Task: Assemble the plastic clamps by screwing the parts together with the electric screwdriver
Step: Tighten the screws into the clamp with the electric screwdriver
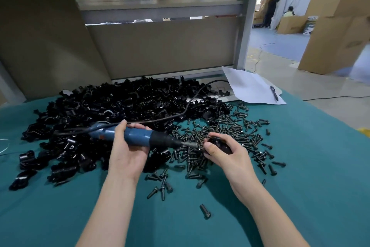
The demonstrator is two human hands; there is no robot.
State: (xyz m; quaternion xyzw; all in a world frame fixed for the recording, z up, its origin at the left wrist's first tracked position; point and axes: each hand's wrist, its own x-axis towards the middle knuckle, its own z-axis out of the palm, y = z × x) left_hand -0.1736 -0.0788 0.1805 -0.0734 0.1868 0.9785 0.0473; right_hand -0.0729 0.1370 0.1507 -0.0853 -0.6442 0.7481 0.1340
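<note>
Your left hand (pixel 128 146) grips the electric screwdriver (pixel 140 137) lying nearly level, tip pointing right. Your right hand (pixel 224 150) pinches a black clamp (pixel 219 144) at that tip, above the screws (pixel 230 126) on the counter (pixel 300 186).

Bench stock, counted by kind.

Electric screwdriver (pixel 140 137): one, in the left hand (pixel 128 153). Clamp (pixel 218 144): one, in the right hand (pixel 226 153). Loose black clamp parts (pixel 120 102): one heap at the far left, too many to count. Screws (pixel 230 126): one wide scatter to the right, too many to count, plus one lone screw (pixel 205 211) nearest, apart from the rest. Power cord (pixel 187 105): one. Sheet of paper (pixel 250 88): one, far right, with one pen (pixel 274 93) on it. People, far right: two, one standing (pixel 271 10), one lower (pixel 288 13). Cardboard boxes (pixel 336 26): several, some cut off by the frame's edge, total unclear.
</note>
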